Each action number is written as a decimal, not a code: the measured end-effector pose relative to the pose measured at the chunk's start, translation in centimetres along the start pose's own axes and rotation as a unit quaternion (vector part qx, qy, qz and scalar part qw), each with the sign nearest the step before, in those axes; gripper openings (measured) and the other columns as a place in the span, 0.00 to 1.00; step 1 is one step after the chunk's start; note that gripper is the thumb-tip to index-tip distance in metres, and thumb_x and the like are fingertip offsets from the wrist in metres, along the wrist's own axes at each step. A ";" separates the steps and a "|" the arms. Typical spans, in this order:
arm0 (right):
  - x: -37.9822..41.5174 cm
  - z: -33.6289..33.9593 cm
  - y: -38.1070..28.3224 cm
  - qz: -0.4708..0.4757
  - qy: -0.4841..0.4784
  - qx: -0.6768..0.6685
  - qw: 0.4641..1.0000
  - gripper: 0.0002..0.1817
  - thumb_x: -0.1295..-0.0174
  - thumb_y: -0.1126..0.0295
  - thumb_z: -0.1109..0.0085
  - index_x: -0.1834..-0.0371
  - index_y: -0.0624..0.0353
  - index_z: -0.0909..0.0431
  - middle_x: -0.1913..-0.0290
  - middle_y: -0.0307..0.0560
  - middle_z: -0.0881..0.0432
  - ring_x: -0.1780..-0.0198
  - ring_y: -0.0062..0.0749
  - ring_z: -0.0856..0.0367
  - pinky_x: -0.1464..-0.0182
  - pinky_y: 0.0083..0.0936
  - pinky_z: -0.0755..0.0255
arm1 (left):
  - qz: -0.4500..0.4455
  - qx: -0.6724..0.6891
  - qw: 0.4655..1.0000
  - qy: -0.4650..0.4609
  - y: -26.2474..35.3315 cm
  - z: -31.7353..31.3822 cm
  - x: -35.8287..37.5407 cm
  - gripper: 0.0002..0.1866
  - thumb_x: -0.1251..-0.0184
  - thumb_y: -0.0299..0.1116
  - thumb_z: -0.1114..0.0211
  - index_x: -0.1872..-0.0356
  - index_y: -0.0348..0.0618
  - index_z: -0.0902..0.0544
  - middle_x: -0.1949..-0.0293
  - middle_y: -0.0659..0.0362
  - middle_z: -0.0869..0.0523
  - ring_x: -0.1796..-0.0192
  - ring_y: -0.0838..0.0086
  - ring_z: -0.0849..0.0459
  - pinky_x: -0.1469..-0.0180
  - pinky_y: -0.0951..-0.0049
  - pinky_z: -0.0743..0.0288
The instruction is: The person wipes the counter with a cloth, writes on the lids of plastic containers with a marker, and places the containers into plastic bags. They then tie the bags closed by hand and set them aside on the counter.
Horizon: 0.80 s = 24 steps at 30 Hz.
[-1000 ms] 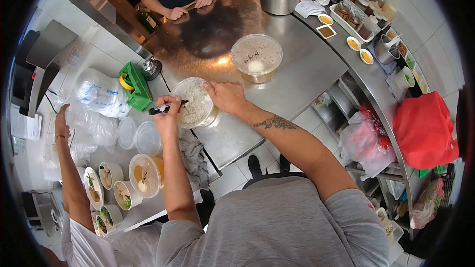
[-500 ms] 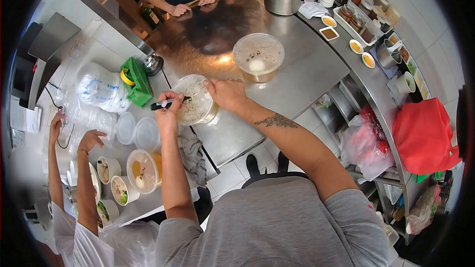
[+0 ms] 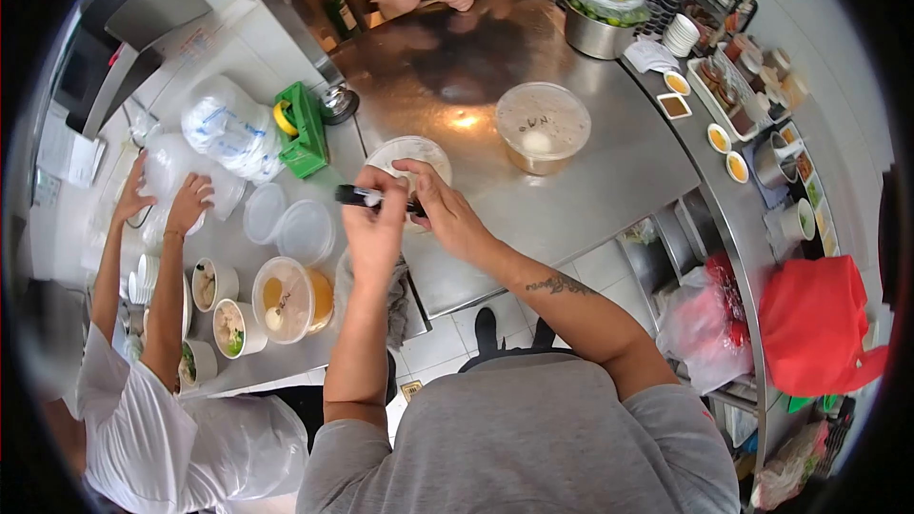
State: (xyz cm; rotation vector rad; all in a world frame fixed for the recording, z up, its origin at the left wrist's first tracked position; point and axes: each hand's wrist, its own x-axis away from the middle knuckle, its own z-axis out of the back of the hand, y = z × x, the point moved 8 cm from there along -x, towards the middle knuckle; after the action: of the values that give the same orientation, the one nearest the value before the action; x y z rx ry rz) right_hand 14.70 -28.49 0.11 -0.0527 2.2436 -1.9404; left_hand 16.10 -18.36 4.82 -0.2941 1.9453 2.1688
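Over the tub [image 3: 407,150], curled hands [image 3: 373,219] [image 3: 455,219] grip a marker [image 3: 356,196].

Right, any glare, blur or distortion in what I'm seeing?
Head view: bright glare on the steel counter, a dark patch, perhaps a reflection, just beyond the glare; strong wide-angle bending inside black rounded borders; lettering on the marker too soft to read; left edge smeared.

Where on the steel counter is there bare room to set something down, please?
The steel counter is bare from the right hand and far tub to its near edge, and again between that tub and the pot. It is crowded around the near tub, and to the left among the lids, bowls and a co-worker's hands.
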 end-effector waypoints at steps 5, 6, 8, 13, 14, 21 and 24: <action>0.4 -4.7 2.1 -0.057 -0.091 -0.113 0.988 0.32 0.29 0.46 0.71 0.34 0.61 0.45 0.51 0.51 0.25 0.53 0.36 0.24 0.53 0.28 0.28 | 0.015 -0.075 0.993 0.094 -2.1 2.0 2.4 0.10 0.37 0.30 0.43 0.77 0.41 0.28 0.81 0.65 0.27 0.78 0.84 0.31 0.77 0.80 0.38; 0.6 -5.8 3.0 -0.092 -0.116 -0.125 0.981 0.33 0.29 0.46 0.71 0.32 0.61 0.48 0.50 0.51 0.26 0.53 0.36 0.24 0.52 0.27 0.29 | 0.073 -0.081 0.991 0.079 -3.4 2.6 2.4 0.11 0.38 0.33 0.43 0.78 0.39 0.28 0.83 0.63 0.27 0.79 0.83 0.31 0.79 0.78 0.37; 0.6 -7.2 3.3 -0.132 -0.153 -0.056 0.978 0.35 0.31 0.45 0.67 0.31 0.60 0.51 0.51 0.50 0.27 0.57 0.31 0.26 0.55 0.24 0.30 | 0.185 -0.086 0.978 0.046 -6.1 4.7 1.6 0.15 0.40 0.38 0.41 0.79 0.36 0.27 0.86 0.60 0.27 0.83 0.80 0.31 0.81 0.74 0.37; -0.2 -9.2 -1.3 0.075 -0.158 0.241 0.955 0.29 0.32 0.56 0.56 0.32 0.58 0.47 0.41 0.62 0.36 0.35 0.49 0.41 0.34 0.39 0.47 | 0.154 -0.274 0.949 0.015 -10.2 11.8 -6.2 0.20 0.44 0.44 0.36 0.79 0.32 0.24 0.86 0.55 0.23 0.84 0.69 0.22 0.79 0.68 0.30; -0.5 -9.2 -1.3 0.092 -0.155 0.255 0.950 0.28 0.32 0.57 0.55 0.34 0.58 0.44 0.42 0.60 0.36 0.36 0.49 0.39 0.35 0.38 0.46 | 0.163 -0.312 0.936 -0.013 -12.3 12.3 -7.3 0.21 0.45 0.44 0.36 0.79 0.32 0.24 0.86 0.54 0.22 0.83 0.67 0.21 0.78 0.68 0.28; -0.4 -7.3 -0.4 0.187 -0.076 0.321 0.925 0.17 0.38 0.67 0.48 0.48 0.60 0.28 0.48 0.52 0.30 0.44 0.48 0.33 0.42 0.37 0.39 | 0.181 -0.482 0.848 -0.129 -15.1 15.7 -14.6 0.29 0.48 0.53 0.34 0.68 0.29 0.20 0.77 0.46 0.17 0.75 0.58 0.16 0.65 0.62 0.22; -0.5 -6.2 -0.3 0.193 -0.035 0.326 0.925 0.13 0.39 0.70 0.47 0.52 0.59 0.25 0.51 0.49 0.27 0.46 0.45 0.31 0.44 0.35 0.37 | 0.010 -0.584 0.763 0.276 -4.5 25.1 -21.7 0.47 0.54 0.65 0.35 0.39 0.40 0.36 0.46 0.35 0.30 0.50 0.46 0.22 0.52 0.52 0.27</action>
State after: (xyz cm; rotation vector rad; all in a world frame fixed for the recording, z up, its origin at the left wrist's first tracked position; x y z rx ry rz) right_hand 14.21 -22.36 1.33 0.3685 1.3270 -2.2749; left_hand 38.00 6.53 9.46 -1.1814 0.3682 3.2485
